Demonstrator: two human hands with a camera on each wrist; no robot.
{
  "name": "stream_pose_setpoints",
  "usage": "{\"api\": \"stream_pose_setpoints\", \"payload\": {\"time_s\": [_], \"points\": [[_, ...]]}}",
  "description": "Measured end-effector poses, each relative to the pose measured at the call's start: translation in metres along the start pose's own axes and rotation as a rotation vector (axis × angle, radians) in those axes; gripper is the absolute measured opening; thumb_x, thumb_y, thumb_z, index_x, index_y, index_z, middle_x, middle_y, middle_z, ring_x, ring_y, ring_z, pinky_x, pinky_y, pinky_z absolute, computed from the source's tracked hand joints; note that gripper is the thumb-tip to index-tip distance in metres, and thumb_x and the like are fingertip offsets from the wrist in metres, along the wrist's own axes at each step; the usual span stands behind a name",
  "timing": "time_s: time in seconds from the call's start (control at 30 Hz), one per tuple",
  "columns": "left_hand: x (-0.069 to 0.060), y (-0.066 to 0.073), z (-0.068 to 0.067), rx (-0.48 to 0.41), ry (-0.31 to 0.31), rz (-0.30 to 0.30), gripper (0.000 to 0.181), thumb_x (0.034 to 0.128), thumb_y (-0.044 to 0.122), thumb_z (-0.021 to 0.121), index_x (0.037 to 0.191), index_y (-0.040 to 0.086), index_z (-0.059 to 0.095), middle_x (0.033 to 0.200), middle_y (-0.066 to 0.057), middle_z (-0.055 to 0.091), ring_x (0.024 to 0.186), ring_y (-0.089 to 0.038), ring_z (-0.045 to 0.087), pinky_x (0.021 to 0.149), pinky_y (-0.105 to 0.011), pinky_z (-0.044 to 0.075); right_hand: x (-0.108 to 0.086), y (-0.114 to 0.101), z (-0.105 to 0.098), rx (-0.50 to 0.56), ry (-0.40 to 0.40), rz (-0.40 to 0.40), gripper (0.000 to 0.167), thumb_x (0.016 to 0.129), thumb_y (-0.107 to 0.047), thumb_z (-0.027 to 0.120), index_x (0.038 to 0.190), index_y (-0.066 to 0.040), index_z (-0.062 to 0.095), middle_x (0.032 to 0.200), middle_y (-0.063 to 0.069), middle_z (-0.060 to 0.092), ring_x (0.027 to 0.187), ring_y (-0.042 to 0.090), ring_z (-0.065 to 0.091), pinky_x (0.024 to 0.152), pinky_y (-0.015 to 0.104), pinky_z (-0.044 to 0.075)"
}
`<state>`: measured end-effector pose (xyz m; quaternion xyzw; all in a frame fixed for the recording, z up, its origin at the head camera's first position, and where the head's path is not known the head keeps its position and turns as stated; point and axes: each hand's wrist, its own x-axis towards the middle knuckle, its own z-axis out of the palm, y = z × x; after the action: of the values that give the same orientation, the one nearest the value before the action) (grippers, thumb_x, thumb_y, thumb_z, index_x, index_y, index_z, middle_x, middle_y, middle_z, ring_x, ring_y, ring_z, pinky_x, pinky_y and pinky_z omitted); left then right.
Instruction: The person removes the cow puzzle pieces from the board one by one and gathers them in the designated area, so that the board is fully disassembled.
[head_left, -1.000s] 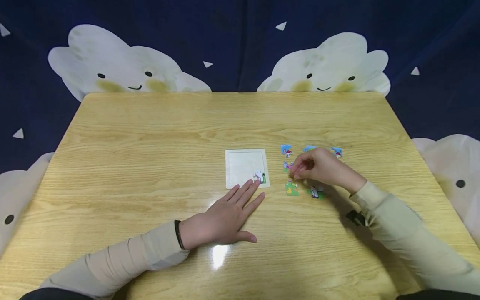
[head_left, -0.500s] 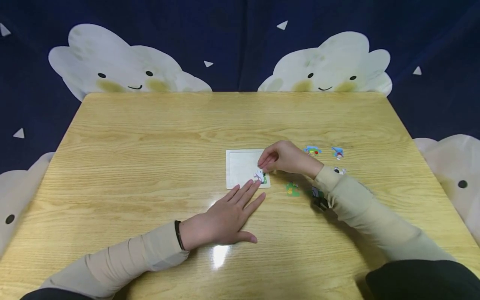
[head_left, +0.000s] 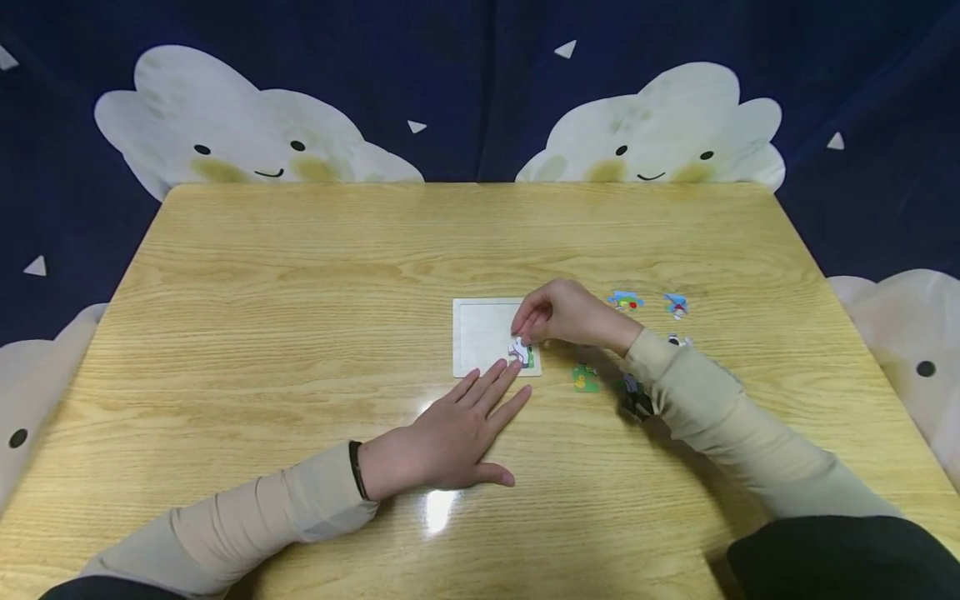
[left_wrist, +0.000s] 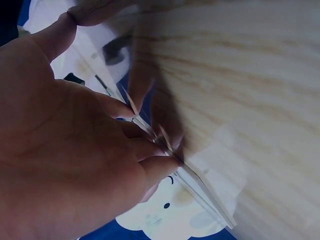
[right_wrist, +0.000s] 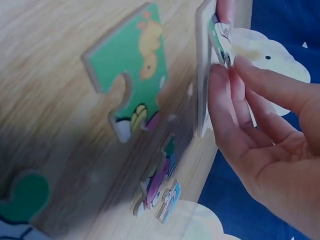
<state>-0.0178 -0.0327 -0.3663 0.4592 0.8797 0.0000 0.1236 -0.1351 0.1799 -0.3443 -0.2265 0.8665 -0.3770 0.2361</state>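
A square puzzle tray (head_left: 480, 329) with a raised rim lies mid-table. In its lower right corner sits a puzzle piece (head_left: 520, 352) with a white figure on green. My right hand (head_left: 572, 312) bends over the tray's right side, thumb and forefinger pinching the upper edge of this piece. In the right wrist view the thumb touches the piece (right_wrist: 222, 42). My left hand (head_left: 457, 437) lies palm down with straight, spread fingers, fingertips on the tray's near rim and by the piece. The left wrist view shows the fingers against the edge of the tray (left_wrist: 200, 187).
Several loose puzzle pieces lie right of the tray: a green one with a yellow duck (head_left: 585, 379), a blue and green one (head_left: 626, 301), and a blue one (head_left: 676, 305). My right forearm partly covers others. A purple piece (right_wrist: 159, 175) shows in the right wrist view.
My right hand has moved left from the loose pieces to the tray's corner piece, then shifted slightly further left. The left hand has stayed in place.
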Motion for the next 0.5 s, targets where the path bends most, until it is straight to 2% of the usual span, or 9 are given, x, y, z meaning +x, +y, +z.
{"api": "stream_pose_setpoints", "payload": {"time_s": [0.23, 0.5], "points": [[-0.0004, 0.0004, -0.0008, 0.004, -0.004, -0.004, 0.097, 0.0903, 0.070, 0.045, 0.157, 0.007, 0.017, 0.162, -0.021, 0.000, 0.149, -0.033, 0.002, 0.118, -0.044, 0.016, -0.0025, -0.0009, 0.0007, 0.060, -0.016, -0.001, 0.016, 0.081, 0.009, 0.073, 0.095, 0.003, 0.073, 0.085, 0.013, 0.072, 0.074, 0.018, 0.068, 0.067, 0.026, 0.055], [-0.0008, 0.0004, -0.0013, -0.008, -0.011, -0.005, 0.096, 0.0907, 0.069, 0.046, 0.158, 0.007, 0.016, 0.162, -0.020, -0.001, 0.149, -0.033, 0.001, 0.118, -0.043, 0.015, -0.0039, 0.0017, 0.0023, 0.070, -0.013, 0.000, 0.015, 0.082, 0.008, 0.073, 0.095, 0.003, 0.073, 0.087, 0.013, 0.072, 0.076, 0.020, 0.068, 0.067, 0.025, 0.054]]}}
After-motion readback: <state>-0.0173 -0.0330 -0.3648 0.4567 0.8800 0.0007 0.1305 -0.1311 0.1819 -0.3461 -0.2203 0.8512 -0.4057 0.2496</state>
